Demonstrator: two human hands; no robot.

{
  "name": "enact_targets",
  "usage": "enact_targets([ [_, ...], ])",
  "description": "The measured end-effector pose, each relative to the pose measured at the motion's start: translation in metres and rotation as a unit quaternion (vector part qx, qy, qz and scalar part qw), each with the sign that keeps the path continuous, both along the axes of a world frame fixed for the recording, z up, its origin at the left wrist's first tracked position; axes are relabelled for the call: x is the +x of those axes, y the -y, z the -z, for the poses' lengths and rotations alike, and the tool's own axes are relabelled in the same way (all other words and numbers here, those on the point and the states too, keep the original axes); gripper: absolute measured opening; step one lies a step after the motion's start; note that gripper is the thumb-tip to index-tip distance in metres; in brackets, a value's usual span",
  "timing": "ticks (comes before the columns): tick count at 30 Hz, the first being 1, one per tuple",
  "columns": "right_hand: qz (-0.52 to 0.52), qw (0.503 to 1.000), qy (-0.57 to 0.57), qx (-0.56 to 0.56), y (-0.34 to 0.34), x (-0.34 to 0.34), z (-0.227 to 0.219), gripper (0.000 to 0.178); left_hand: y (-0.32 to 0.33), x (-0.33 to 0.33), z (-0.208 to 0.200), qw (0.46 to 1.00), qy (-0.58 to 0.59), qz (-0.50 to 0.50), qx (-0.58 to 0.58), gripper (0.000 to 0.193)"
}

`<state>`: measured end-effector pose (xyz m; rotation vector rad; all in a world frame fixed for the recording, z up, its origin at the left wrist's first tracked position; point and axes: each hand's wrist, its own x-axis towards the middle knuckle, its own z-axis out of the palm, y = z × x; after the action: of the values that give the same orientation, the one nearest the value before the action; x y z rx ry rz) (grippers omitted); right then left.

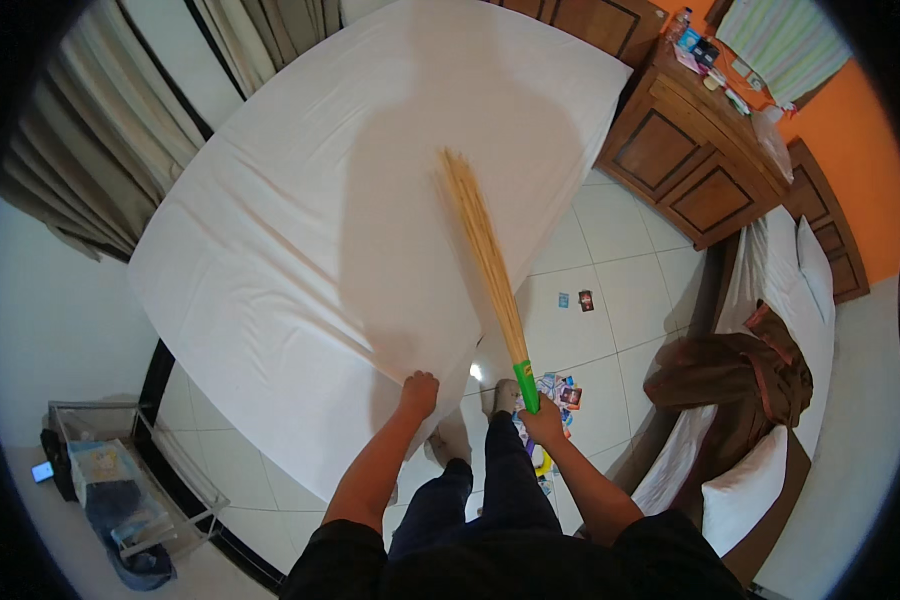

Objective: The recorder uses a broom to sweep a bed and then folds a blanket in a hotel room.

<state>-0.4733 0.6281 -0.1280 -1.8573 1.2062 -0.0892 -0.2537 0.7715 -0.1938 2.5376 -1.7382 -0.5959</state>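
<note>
In my right hand (543, 422) is a stick broom (490, 255), held by its green handle. Its long straw-coloured bristles point away from me over the bed, and their tips look slightly blurred. My left hand (421, 392) is closed on the white bed sheet (270, 210) near the bed's close edge. Creases in the cloth run from that hand toward the far left. The sheet covers the large bed, and a broad shadow lies across it.
Colourful packets (570, 395) lie by my feet, with two small cards (575, 300) farther off. A wooden cabinet (690, 150) stands far right. Along the right is a second bed with a brown blanket (740, 370) and a white pillow (745, 490). At lower left stands a rack (135, 480).
</note>
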Motion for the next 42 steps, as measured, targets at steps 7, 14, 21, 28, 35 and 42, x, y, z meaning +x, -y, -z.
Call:
enact_targets([
  [7,-0.04,0.999,-0.008,-0.036,0.02,-0.003,-0.024,0.032,-0.016,-0.003,-0.033,0.977,-0.103,-0.086,-0.168,0.016],
  [14,-0.054,0.995,0.001,-0.08,0.06,0.019,-0.014,0.031,-0.162,-0.001,-0.004,0.758,0.11,-0.6,-0.23,0.049],
  [21,0.099,0.988,0.076,0.095,0.029,0.063,-0.018,0.018,-0.26,-0.044,0.039,0.409,0.069,-0.907,-0.071,0.053],
  [28,0.051,0.982,0.064,0.169,-0.038,0.077,-0.015,0.016,-0.289,-0.053,0.04,0.569,0.011,-0.821,-0.052,0.02],
  [35,-0.154,0.988,0.001,0.031,-0.041,0.066,0.006,0.021,-0.293,-0.048,0.028,0.629,-0.003,-0.776,-0.038,0.014],
  [42,-0.25,0.963,-0.003,-0.102,0.025,0.065,-0.014,0.028,-0.331,-0.066,0.0,0.704,0.038,-0.693,-0.154,0.008],
])
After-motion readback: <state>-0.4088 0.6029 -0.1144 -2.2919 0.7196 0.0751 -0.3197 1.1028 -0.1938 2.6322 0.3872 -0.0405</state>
